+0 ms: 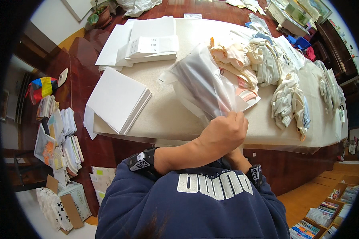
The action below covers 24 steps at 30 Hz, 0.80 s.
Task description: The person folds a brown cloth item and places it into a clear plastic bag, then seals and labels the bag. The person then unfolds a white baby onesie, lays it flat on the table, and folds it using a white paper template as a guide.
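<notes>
My left hand (pixel 226 130) pinches the near edge of a translucent frosted plastic bag (pixel 202 79) over the table's front part. Something dark grey shows through the bag, with a hint of pink near its lower end. My right forearm (pixel 238 159) reaches in beneath the left one, and the right hand itself is hidden behind the left. Just right of the bag lies a heap of cream, peach and striped baby clothes (pixel 233 56). A pink-trimmed garment (pixel 247 94) sits partly under the bag's edge, on a white sheet.
A stack of white card sheets (pixel 116 100) stands at the table's left, with another stack (pixel 152 28) bearing number labels behind it. Folded garments (pixel 288 100) and filled clear bags (pixel 330 86) lie rightward. Piled papers (pixel 67 134) and a cardboard box (pixel 71 212) are at left.
</notes>
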Each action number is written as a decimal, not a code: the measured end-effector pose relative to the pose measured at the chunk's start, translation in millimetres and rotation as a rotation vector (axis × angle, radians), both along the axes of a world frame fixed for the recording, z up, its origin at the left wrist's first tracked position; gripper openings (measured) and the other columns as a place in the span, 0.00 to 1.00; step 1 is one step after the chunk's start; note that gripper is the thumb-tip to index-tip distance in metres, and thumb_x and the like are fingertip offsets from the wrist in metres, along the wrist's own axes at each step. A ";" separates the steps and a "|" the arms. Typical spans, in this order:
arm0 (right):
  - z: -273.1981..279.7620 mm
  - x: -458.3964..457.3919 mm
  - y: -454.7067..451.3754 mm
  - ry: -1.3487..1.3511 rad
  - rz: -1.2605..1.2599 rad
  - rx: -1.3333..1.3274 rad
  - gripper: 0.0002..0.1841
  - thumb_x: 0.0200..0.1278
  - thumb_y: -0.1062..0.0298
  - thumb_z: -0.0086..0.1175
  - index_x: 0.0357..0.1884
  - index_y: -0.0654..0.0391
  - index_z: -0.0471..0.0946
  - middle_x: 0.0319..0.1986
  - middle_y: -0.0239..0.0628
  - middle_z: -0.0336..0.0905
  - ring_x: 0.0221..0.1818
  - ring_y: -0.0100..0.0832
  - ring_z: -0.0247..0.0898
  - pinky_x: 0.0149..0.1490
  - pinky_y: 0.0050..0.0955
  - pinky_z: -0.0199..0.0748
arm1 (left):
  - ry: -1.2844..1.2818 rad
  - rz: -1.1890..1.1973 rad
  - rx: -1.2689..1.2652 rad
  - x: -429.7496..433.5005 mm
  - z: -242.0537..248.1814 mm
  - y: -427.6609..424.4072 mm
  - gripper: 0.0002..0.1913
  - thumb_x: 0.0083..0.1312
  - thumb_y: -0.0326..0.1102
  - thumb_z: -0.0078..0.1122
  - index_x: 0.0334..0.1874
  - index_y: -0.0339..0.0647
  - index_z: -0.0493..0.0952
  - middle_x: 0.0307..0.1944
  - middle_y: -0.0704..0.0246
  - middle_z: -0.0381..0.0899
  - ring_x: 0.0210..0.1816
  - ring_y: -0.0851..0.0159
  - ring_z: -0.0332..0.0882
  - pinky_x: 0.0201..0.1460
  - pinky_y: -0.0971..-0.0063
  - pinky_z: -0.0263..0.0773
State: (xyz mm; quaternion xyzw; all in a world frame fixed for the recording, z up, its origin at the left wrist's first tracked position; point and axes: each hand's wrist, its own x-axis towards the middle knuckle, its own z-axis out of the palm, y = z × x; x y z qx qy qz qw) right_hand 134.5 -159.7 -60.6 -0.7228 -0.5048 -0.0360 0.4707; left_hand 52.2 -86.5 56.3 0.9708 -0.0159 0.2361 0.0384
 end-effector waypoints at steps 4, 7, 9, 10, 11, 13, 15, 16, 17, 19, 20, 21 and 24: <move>-3.1 6.2 7.7 0.030 0.021 0.014 0.23 0.57 0.77 0.60 0.56 0.64 0.73 0.48 0.58 0.77 0.47 0.56 0.77 0.50 0.46 0.76 | -0.096 0.003 0.049 15.3 -15.4 9.9 0.04 0.54 0.32 0.57 0.28 0.41 0.75 0.28 0.69 0.72 0.34 0.68 0.76 0.29 0.78 0.72; -7.1 7.7 9.5 0.066 0.033 0.013 0.23 0.57 0.77 0.60 0.56 0.65 0.73 0.48 0.58 0.77 0.47 0.56 0.77 0.49 0.46 0.76 | -0.058 0.031 -0.017 27.3 -30.4 20.6 0.03 0.54 0.32 0.56 0.28 0.42 0.76 0.30 0.68 0.74 0.36 0.68 0.76 0.30 0.79 0.71; -9.9 6.8 8.6 0.064 0.047 0.043 0.22 0.57 0.77 0.60 0.56 0.65 0.72 0.48 0.58 0.76 0.46 0.56 0.77 0.49 0.46 0.76 | -0.118 0.052 -0.046 21.0 -39.6 20.6 0.09 0.56 0.32 0.56 0.39 0.40 0.78 0.33 0.69 0.73 0.37 0.66 0.75 0.35 0.76 0.70; -10.8 5.4 7.2 0.055 0.053 0.052 0.22 0.57 0.77 0.60 0.56 0.65 0.72 0.48 0.58 0.76 0.46 0.56 0.77 0.49 0.45 0.76 | -0.183 0.074 -0.071 13.5 -43.5 19.1 0.11 0.57 0.32 0.57 0.42 0.39 0.78 0.33 0.69 0.72 0.38 0.65 0.75 0.36 0.75 0.70; -11.5 4.3 6.4 0.044 0.061 0.067 0.22 0.57 0.77 0.60 0.56 0.65 0.72 0.47 0.58 0.76 0.46 0.56 0.77 0.48 0.45 0.76 | -0.249 0.086 -0.105 4.3 -46.8 17.0 0.13 0.58 0.32 0.57 0.45 0.39 0.78 0.33 0.69 0.72 0.38 0.65 0.74 0.37 0.74 0.69; -11.5 1.2 4.3 0.106 0.045 0.062 0.22 0.57 0.77 0.60 0.56 0.65 0.72 0.47 0.58 0.76 0.45 0.55 0.77 0.48 0.45 0.76 | -0.223 0.145 -0.223 -14.6 -51.9 19.5 0.19 0.58 0.29 0.58 0.53 0.42 0.77 0.34 0.68 0.71 0.37 0.60 0.73 0.40 0.66 0.70; -10.4 -3.5 4.5 0.274 0.014 0.025 0.21 0.58 0.77 0.60 0.55 0.66 0.73 0.46 0.57 0.76 0.43 0.54 0.76 0.48 0.44 0.75 | -0.150 0.198 -0.266 -30.3 -53.8 27.0 0.21 0.57 0.27 0.58 0.55 0.41 0.77 0.34 0.67 0.71 0.37 0.60 0.73 0.40 0.66 0.71; -9.4 -4.6 6.6 0.260 0.027 0.052 0.22 0.57 0.78 0.60 0.55 0.66 0.73 0.45 0.57 0.76 0.43 0.54 0.76 0.47 0.44 0.75 | -0.176 0.159 -0.258 -34.3 -53.4 30.1 0.20 0.58 0.27 0.58 0.55 0.39 0.77 0.34 0.67 0.71 0.37 0.60 0.73 0.40 0.66 0.71; -8.3 -5.1 9.7 0.244 0.034 0.075 0.22 0.57 0.78 0.60 0.56 0.66 0.73 0.45 0.57 0.76 0.43 0.54 0.76 0.47 0.44 0.74 | -0.218 0.128 -0.251 -37.0 -51.9 34.1 0.20 0.58 0.27 0.57 0.55 0.37 0.77 0.34 0.66 0.71 0.37 0.60 0.74 0.41 0.67 0.72; -5.8 -8.5 12.7 0.049 0.124 0.095 0.25 0.55 0.79 0.60 0.58 0.67 0.73 0.44 0.57 0.76 0.43 0.55 0.75 0.47 0.45 0.75 | -0.306 0.060 -0.247 -41.7 -46.0 39.5 0.19 0.59 0.28 0.57 0.54 0.34 0.76 0.33 0.66 0.71 0.36 0.60 0.74 0.42 0.67 0.73; -4.5 -10.0 12.7 -0.048 0.158 0.108 0.26 0.54 0.80 0.60 0.59 0.67 0.72 0.44 0.57 0.76 0.42 0.55 0.75 0.47 0.46 0.75 | -0.293 0.080 -0.246 -42.6 -42.2 41.6 0.19 0.58 0.28 0.56 0.53 0.34 0.76 0.33 0.66 0.71 0.36 0.60 0.74 0.42 0.67 0.73; -3.7 -12.6 11.3 -0.036 0.177 0.067 0.26 0.54 0.80 0.59 0.58 0.67 0.73 0.44 0.56 0.76 0.42 0.56 0.75 0.48 0.46 0.75 | -0.287 0.093 -0.247 -43.2 -38.3 42.9 0.18 0.58 0.28 0.56 0.52 0.34 0.77 0.33 0.65 0.71 0.36 0.60 0.74 0.42 0.67 0.72; -3.7 -20.8 4.5 0.029 0.206 -0.008 0.25 0.53 0.78 0.60 0.56 0.66 0.73 0.45 0.55 0.77 0.44 0.57 0.74 0.51 0.49 0.73 | -0.202 0.124 -0.280 -43.4 -28.5 41.3 0.17 0.56 0.27 0.58 0.49 0.34 0.78 0.36 0.64 0.74 0.38 0.59 0.75 0.43 0.67 0.73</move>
